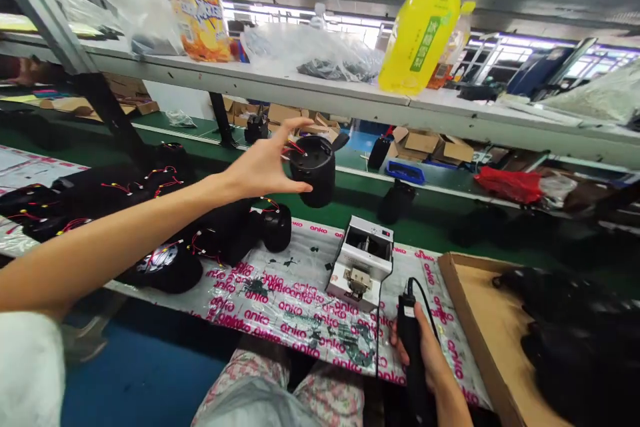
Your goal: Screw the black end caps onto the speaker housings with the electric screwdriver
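Note:
My left hand reaches forward and grips a black cylindrical housing with red wires at its top, held in the air above the bench. My right hand rests near the front edge, closed around a black corded electric screwdriver that points toward me. Between the two hands stands a small white screw-feeder box on the taped work surface. To the left lie several more black housings with red wires.
A cardboard tray with black parts sits at right. An overhead shelf carries a yellow drink bottle, an orange bottle and plastic bags. Behind runs a green conveyor with boxes and a red bag.

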`<state>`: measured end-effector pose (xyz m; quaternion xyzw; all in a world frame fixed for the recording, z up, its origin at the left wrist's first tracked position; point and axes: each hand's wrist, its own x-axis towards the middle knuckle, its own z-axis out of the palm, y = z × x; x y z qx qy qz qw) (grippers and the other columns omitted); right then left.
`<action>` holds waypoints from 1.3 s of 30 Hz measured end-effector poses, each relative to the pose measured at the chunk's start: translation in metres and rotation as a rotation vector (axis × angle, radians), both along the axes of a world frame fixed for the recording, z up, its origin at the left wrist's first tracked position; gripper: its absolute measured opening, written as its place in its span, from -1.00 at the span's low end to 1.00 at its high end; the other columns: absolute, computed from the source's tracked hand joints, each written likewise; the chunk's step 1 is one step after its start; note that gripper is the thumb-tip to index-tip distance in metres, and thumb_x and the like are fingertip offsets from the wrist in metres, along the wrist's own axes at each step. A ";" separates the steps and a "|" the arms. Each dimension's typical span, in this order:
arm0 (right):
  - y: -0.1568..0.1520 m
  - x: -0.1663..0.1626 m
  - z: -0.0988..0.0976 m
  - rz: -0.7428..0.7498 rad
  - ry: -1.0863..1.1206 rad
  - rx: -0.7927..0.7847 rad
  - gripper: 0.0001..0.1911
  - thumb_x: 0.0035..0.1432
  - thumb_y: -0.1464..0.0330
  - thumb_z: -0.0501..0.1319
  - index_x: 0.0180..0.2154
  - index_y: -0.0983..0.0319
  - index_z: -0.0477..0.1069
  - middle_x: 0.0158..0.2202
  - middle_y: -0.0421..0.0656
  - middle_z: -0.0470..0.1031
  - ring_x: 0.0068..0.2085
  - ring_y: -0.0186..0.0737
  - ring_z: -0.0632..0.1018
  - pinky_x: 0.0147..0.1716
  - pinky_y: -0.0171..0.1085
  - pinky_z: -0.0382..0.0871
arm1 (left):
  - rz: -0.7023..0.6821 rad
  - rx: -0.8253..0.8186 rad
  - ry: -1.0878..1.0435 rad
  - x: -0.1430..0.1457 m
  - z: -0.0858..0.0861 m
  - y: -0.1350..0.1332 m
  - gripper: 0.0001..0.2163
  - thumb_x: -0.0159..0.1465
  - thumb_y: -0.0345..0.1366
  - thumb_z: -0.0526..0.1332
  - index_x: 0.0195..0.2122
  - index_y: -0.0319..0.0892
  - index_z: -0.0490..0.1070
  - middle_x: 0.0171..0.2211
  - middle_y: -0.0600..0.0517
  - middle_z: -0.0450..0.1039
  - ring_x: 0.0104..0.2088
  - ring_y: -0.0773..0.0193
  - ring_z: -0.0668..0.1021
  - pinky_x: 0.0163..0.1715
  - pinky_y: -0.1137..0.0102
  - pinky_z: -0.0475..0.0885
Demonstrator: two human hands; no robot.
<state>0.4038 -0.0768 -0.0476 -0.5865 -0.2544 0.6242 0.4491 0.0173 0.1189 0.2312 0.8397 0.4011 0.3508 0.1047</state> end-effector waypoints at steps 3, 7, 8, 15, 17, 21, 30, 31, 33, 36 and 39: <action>0.005 -0.006 0.022 -0.068 0.011 0.110 -0.13 0.01 -0.47 0.30 -0.51 0.27 0.47 -0.62 -0.07 0.51 -0.74 -0.40 0.34 -0.74 -0.40 0.18 | -0.099 -0.068 -0.215 -0.022 -0.007 -0.064 0.07 0.04 0.11 0.62 0.51 0.01 0.17 0.48 -0.03 0.25 0.20 -0.09 0.64 0.29 -0.07 0.55; 0.014 -0.014 0.073 -0.242 0.027 0.401 -0.05 -0.12 -0.56 0.22 -0.45 0.24 0.52 -0.55 -0.09 0.57 -0.74 -0.34 0.36 -0.75 -0.32 0.23 | -0.080 -0.424 -0.320 -0.041 -0.069 -0.128 0.10 -0.10 -0.07 0.71 0.44 0.37 0.20 0.24 0.05 0.53 0.13 -0.10 0.70 0.05 0.06 0.75; 0.015 -0.018 0.088 -0.285 0.028 0.478 -0.03 -0.17 -0.59 0.20 -0.45 0.23 0.52 -0.56 -0.11 0.56 -0.75 -0.32 0.36 -0.76 -0.31 0.23 | -0.068 -0.466 -0.319 -0.042 -0.090 -0.138 0.10 -0.12 -0.07 0.71 0.43 0.39 0.21 0.20 0.03 0.56 0.14 -0.16 0.70 0.06 0.01 0.75; 0.031 -0.084 0.163 -0.291 0.013 1.202 -0.17 0.24 -0.39 0.16 -0.37 0.24 0.65 -0.56 -0.13 0.56 -0.72 -0.28 0.46 -0.78 -0.35 0.27 | -0.042 -0.519 -0.307 -0.025 -0.200 -0.152 -0.09 0.11 -0.21 0.59 0.44 0.12 0.18 0.38 -0.18 0.43 0.40 -0.20 0.54 0.47 -0.19 0.39; 0.046 -0.102 0.157 -0.288 0.006 1.242 -0.17 0.19 -0.41 0.22 -0.37 0.26 0.65 -0.53 -0.12 0.59 -0.71 -0.28 0.49 -0.77 -0.35 0.30 | -0.061 -0.599 -0.351 -0.023 -0.215 -0.144 -0.06 0.15 -0.17 0.57 0.48 0.07 0.10 0.38 -0.22 0.43 0.43 -0.18 0.50 0.51 -0.17 0.32; 0.074 -0.120 0.126 -0.232 0.001 1.151 -0.16 0.02 -0.42 0.37 -0.40 0.30 0.61 -0.51 -0.09 0.60 -0.70 -0.24 0.52 -0.76 -0.34 0.35 | -0.216 -0.796 -0.490 -0.025 -0.236 -0.135 0.05 0.22 0.09 0.52 0.59 0.04 -0.07 0.49 -0.34 0.30 0.51 -0.23 0.39 0.50 -0.16 0.30; 0.079 -0.112 0.101 -0.090 -0.001 0.872 -0.17 0.22 -0.40 0.19 -0.40 0.27 0.58 -0.54 -0.07 0.61 -0.76 -0.28 0.44 -0.79 -0.35 0.25 | -0.210 -0.880 -0.786 0.023 -0.262 -0.142 -0.33 0.42 0.31 0.10 0.32 -0.08 0.44 0.39 -0.18 0.48 0.38 -0.21 0.52 0.43 -0.07 0.38; 0.074 -0.104 0.106 -0.084 -0.010 0.871 -0.17 0.18 -0.41 0.22 -0.40 0.27 0.59 -0.53 -0.06 0.63 -0.75 -0.26 0.45 -0.80 -0.34 0.26 | -0.227 -0.883 -0.785 0.030 -0.262 -0.140 -0.34 0.42 0.30 0.10 0.29 -0.08 0.46 0.36 -0.16 0.51 0.35 -0.21 0.55 0.41 -0.05 0.40; 0.063 -0.089 0.122 -0.102 -0.040 0.915 -0.15 0.14 -0.43 0.22 -0.40 0.27 0.62 -0.52 -0.05 0.64 -0.76 -0.24 0.45 -0.81 -0.31 0.26 | -0.270 -0.893 -0.756 0.039 -0.257 -0.135 -0.35 0.40 0.29 0.09 0.23 -0.11 0.52 0.29 -0.15 0.58 0.29 -0.20 0.58 0.37 -0.01 0.44; 0.052 -0.077 0.151 -0.140 -0.104 1.063 -0.15 0.20 -0.41 0.18 -0.39 0.27 0.65 -0.55 -0.07 0.57 -0.74 -0.24 0.45 -0.81 -0.32 0.23 | -0.353 -0.923 -0.724 0.046 -0.247 -0.123 -0.39 0.39 0.25 0.10 0.13 -0.14 0.59 0.18 -0.14 0.65 0.23 -0.21 0.62 0.31 0.03 0.48; 0.053 -0.087 0.165 -0.211 -0.144 1.199 -0.18 0.27 -0.35 0.15 -0.38 0.27 0.66 -0.58 -0.12 0.52 -0.73 -0.27 0.44 -0.78 -0.33 0.25 | -0.463 -0.967 -0.747 0.048 -0.238 -0.111 -0.48 0.41 0.17 0.16 0.06 -0.16 0.62 0.10 -0.14 0.70 0.16 -0.21 0.66 0.25 0.04 0.49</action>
